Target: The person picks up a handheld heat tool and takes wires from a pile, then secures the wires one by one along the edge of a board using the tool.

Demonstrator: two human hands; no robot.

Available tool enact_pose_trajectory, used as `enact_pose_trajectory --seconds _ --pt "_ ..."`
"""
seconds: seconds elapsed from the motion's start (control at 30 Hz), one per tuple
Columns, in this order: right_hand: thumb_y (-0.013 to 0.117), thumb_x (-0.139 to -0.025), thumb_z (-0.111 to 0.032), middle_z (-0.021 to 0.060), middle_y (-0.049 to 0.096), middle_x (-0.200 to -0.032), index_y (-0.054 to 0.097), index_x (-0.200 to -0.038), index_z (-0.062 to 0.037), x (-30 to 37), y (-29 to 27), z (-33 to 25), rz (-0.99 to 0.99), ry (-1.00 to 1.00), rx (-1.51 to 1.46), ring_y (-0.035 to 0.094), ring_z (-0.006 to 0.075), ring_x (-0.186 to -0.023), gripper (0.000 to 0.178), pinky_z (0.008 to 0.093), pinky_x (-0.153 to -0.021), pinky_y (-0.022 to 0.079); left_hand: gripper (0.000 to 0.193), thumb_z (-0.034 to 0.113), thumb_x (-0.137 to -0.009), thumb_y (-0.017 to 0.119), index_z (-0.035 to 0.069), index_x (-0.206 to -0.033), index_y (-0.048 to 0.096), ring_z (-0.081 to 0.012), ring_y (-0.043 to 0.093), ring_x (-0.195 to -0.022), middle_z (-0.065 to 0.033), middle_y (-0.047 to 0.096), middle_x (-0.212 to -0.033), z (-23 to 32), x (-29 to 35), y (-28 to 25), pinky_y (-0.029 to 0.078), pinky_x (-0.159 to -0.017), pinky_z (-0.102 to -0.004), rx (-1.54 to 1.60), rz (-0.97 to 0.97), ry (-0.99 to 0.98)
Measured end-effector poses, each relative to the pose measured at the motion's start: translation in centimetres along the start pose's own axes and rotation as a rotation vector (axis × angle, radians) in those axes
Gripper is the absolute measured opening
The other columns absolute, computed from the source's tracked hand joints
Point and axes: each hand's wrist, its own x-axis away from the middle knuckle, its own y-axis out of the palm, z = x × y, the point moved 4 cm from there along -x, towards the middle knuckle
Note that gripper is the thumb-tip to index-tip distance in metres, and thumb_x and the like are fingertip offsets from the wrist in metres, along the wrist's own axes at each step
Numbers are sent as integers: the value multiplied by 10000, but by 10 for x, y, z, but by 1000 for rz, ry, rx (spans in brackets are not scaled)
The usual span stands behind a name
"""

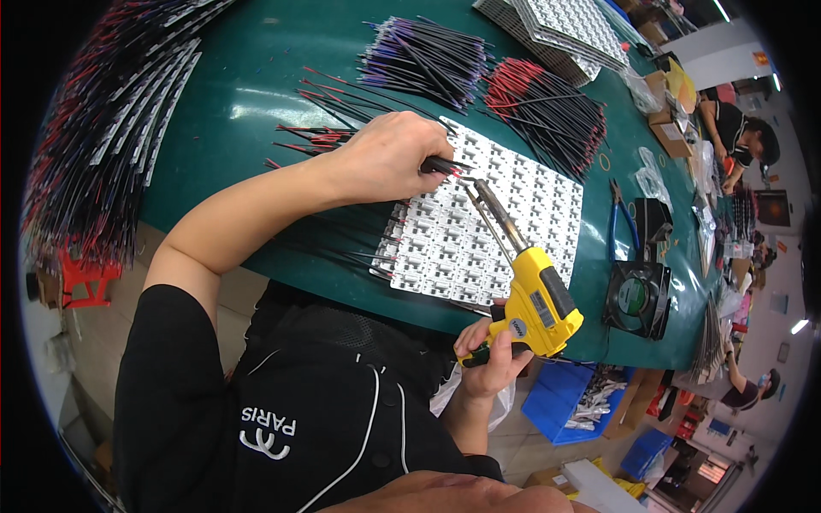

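My left hand (389,154) is closed round black wires (438,165) with red ends, held over a white panel of small circuit boards (509,184). My right hand (494,352) grips a yellow soldering gun (543,299) by its handle. The gun's metal tip (483,188) points up and left, close to the red wire ends by my left fingers; I cannot tell whether they touch. More black wires (342,252) stick out from the panel's left edge, partly under my left forearm.
Bundles of black wires with purple ends (423,61) and red ends (547,111) lie at the back of the green table (256,51). Wired strips (111,111) pile up at far left. Blue-handled pliers (623,218) and a small fan (637,299) stand right. Other people work beyond.
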Motion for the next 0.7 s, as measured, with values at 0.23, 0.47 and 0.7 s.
enact_pose_trajectory --seconds 0.23,0.47,0.7 --pt "481 -873 -166 117 449 -565 381 -1035 80 0 0 2 4 20 21 424 165 -391 311 262 -376 395 200 72 -639 673 -30 -805 628 -293 585 -711 -116 596 -771 2 -1 -1 453 -627 -357 -9 20 -6" --pt "480 -872 -154 119 453 -572 398 -1025 75 0 1 2 -3 54 56 425 159 -396 288 264 -376 395 206 71 -630 676 -27 -804 627 -292 587 -714 -114 596 -776 1 -1 1 460 -631 -359 -14 -2 -16" --pt "483 -879 -136 153 502 -674 369 -1102 69 1 -3 6 -90 14 105 446 144 -414 324 254 -370 415 212 67 -624 679 -21 -810 627 -292 592 -719 -107 602 -790 4 0 0 464 -633 -359 -59 -24 -37"
